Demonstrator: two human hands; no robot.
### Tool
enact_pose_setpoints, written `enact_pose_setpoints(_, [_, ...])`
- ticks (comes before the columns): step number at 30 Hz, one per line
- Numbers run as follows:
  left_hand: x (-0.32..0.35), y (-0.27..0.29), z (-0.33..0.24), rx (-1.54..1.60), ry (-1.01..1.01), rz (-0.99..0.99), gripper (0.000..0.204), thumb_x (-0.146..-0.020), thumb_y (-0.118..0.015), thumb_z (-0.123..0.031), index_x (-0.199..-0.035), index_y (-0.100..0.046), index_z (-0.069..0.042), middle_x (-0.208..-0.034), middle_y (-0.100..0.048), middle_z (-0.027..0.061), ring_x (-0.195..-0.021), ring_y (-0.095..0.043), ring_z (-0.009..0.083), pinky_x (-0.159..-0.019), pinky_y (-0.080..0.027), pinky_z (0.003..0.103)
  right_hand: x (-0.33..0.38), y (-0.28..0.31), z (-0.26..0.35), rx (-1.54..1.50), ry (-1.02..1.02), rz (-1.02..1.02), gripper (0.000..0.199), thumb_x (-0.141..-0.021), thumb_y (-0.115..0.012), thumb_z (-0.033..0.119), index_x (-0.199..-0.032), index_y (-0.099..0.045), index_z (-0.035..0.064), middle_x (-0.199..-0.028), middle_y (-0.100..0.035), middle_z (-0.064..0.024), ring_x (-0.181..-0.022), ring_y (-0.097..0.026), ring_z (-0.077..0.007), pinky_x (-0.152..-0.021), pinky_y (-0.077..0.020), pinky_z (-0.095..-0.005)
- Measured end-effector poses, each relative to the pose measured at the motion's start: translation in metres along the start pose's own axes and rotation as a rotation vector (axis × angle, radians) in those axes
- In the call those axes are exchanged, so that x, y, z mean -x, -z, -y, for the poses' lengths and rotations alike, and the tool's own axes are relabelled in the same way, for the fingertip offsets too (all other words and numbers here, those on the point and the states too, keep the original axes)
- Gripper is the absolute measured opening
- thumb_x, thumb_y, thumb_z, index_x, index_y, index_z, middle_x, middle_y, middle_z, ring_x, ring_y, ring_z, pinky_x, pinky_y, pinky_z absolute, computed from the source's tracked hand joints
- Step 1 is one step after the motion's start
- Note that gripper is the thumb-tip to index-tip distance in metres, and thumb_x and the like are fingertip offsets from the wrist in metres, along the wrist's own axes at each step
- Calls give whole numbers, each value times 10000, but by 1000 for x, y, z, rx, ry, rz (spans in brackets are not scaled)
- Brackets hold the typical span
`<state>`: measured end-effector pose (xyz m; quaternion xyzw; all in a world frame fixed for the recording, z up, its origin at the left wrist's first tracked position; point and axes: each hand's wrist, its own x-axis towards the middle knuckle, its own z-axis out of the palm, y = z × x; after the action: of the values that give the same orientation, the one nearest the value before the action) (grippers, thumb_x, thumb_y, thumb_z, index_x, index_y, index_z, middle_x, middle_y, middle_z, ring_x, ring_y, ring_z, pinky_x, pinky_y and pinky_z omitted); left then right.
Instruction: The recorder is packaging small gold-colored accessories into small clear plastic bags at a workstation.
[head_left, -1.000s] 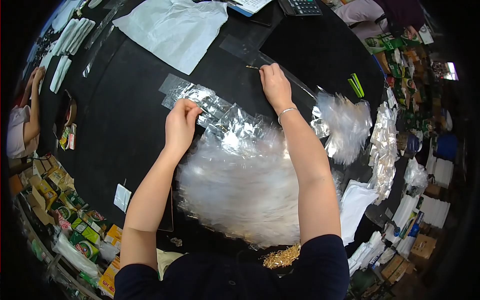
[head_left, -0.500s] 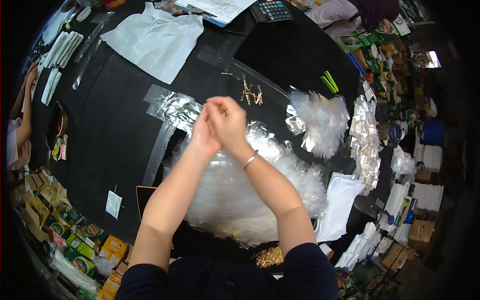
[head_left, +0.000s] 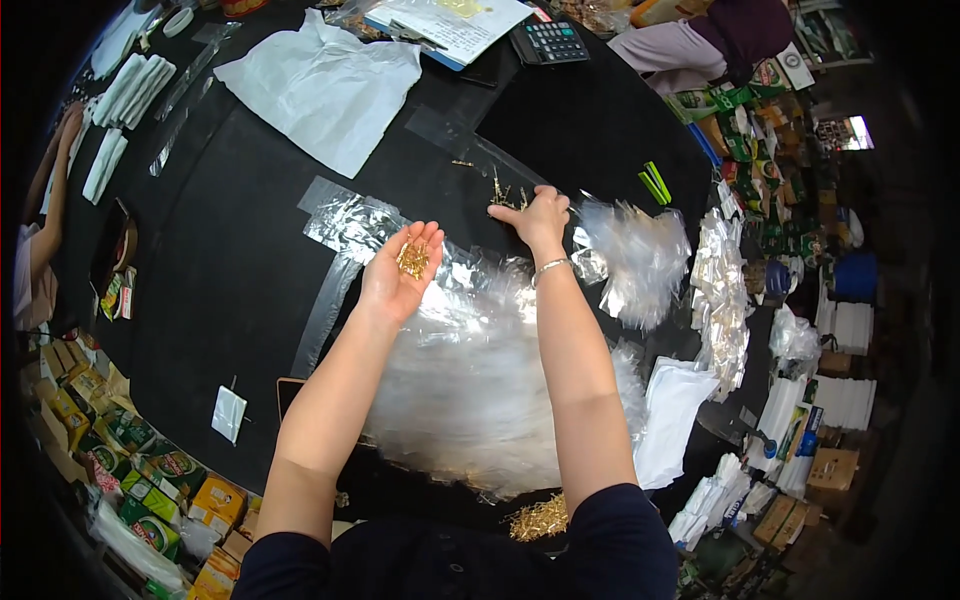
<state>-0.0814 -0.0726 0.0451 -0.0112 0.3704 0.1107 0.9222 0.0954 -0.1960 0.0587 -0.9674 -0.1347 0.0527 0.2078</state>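
Observation:
My left hand (head_left: pixel 400 275) is turned palm up and slightly cupped. It holds a small heap of short gold-coloured pieces (head_left: pixel 412 262) that look like twist ties. To its right, my right hand (head_left: pixel 535 218) is low over the black table, thumb apart from the fingers and nothing visible in its grasp. Its fingertips are beside a few loose gold pieces (head_left: pixel 501 187), and partly hide some. A large pile of clear plastic bags (head_left: pixel 465 385) lies between my forearms. Near my body, a bigger heap of gold pieces (head_left: pixel 538 517) rests by my right arm.
More clear bags (head_left: pixel 640 262) and a silvery row of bags (head_left: pixel 722 300) lie to the right. White sheets (head_left: pixel 672 420) are nearer me. Beyond are a crumpled white sheet (head_left: pixel 325 85), a calculator (head_left: pixel 550 42) and green strips (head_left: pixel 654 183). Another person's arm (head_left: pixel 50 200) is at far left.
My hands were together; now they are apart. The left has turned palm up, showing the gold pieces, and the right has moved right and away from me to the loose pieces.

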Motion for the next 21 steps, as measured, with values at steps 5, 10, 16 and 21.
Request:
enact_pose_setpoints(5, [0, 1, 1, -55, 17, 23, 234, -1014, -456, -177, -1132, -568, -9, -1228, -595, 132, -1159, -579, 261, -968, -508, 372, -21, -31, 11, 79, 61, 109, 579, -651, -871, 316, -1057, -620, -12, -1095, -616, -225, -975, -632, -354, -873, -501, -381])
enact_pose_setpoints(10, [-6, -3, 2, -99, 27, 56, 290, -1029, -419, -198, -1226, -533, -18, -1321, -548, 140, -1218, -544, 260, -1012, -473, 380, -39, -35, 7, 68, 124, 310, 376, -676, -848, 210, -900, -654, -22, -860, -688, -195, -816, -680, -329, -769, -534, -372])
enact_pose_setpoints(16, [-28, -6, 11, -155, 42, 49, 312, -1036, -394, -211, -1250, -533, -30, -1358, -526, 147, -1239, -532, 249, -1024, -463, 380, -28, -18, 12, -6, 154, 443, 169, -730, -751, 87, -841, -676, -16, -776, -692, -166, -758, -694, -303, -727, -553, -361])
enact_pose_setpoints(21, [-46, -4, 17, -128, 61, 28, 303, -1034, -402, -235, -1179, -575, -33, -1273, -578, 127, -1182, -566, 238, -995, -479, 385, 4, 1, 36, -738, -17, 720, 146, -746, -729, 13, -849, -640, -41, -771, -682, -84, -719, -663, -130, -666, -525, -265])
